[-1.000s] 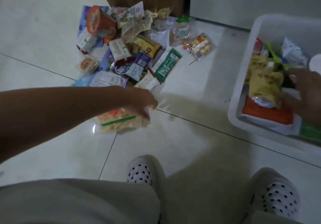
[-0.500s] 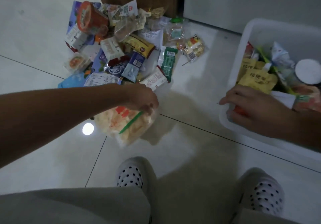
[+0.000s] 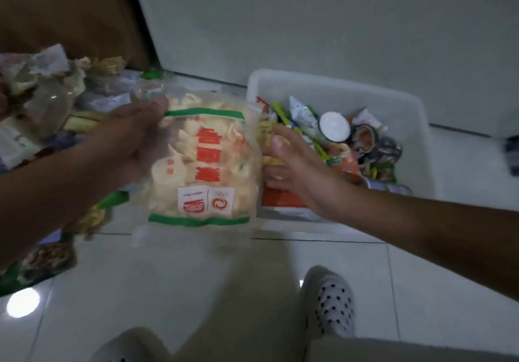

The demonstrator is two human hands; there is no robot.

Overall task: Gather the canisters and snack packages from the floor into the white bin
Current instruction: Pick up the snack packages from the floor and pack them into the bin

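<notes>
Now cracker bag (image 3: 207, 165) beside white bin (image 3: 337, 88), left fingers (image 3: 154, 106) clamped on its corner, right fingers (image 3: 283, 142) straight against its edge.

Pale glossy tiled floor (image 3: 421, 263): white bin (image 3: 337, 83), right; heaped snack packages (image 3: 42, 103), left; dotted slipper (image 3: 331, 305), foreground.
</notes>
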